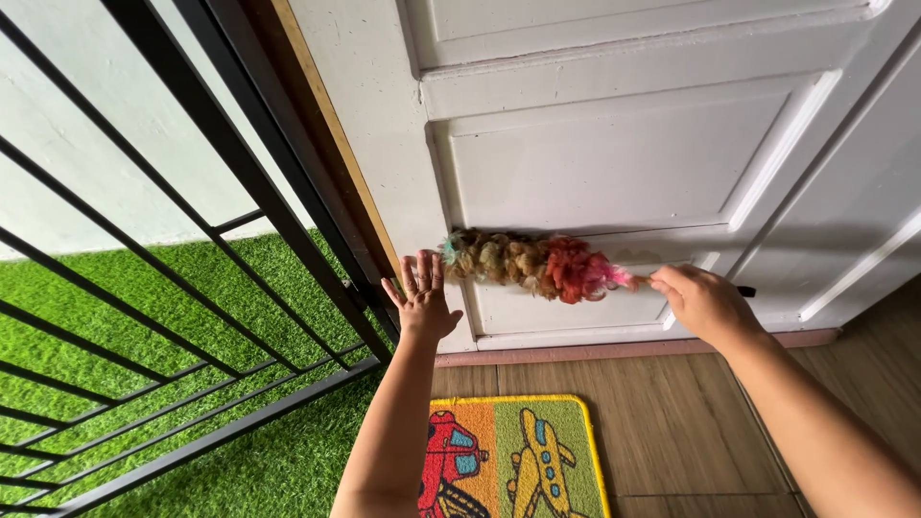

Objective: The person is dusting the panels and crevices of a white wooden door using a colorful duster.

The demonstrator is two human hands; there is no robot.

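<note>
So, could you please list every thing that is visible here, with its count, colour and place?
fluffy feather duster: one, brown, orange-red and pink, against the lower door panel
panelled wooden door: one, white, upper right
metal bar gate: one, black, left
artificial grass: one patch, green, lower left behind the gate
rectangular doormat with vehicle pictures: one, yellow-edged, multicoloured, bottom centre
wooden plank floor: brown, lower right
left hand: open, against the door edge
right hand: grips the duster's handle
</note>
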